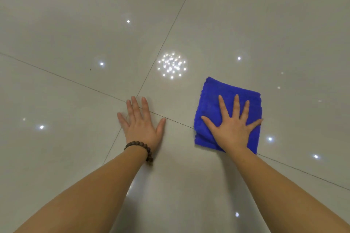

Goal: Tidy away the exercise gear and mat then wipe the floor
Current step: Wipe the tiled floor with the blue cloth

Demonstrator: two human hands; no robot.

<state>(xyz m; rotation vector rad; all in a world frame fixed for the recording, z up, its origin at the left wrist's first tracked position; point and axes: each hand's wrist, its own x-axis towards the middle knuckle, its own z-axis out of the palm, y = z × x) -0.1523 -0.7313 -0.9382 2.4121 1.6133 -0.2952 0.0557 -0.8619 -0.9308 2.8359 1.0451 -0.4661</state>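
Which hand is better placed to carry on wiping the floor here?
The right hand: it lies flat with spread fingers on the folded blue cloth. The left hand presses bare floor tile.

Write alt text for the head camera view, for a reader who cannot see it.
The right hand presses a folded blue cloth flat on a glossy tiled floor, fingers spread. The left hand, with a beaded bracelet on its wrist, rests flat on the bare tiles beside it.
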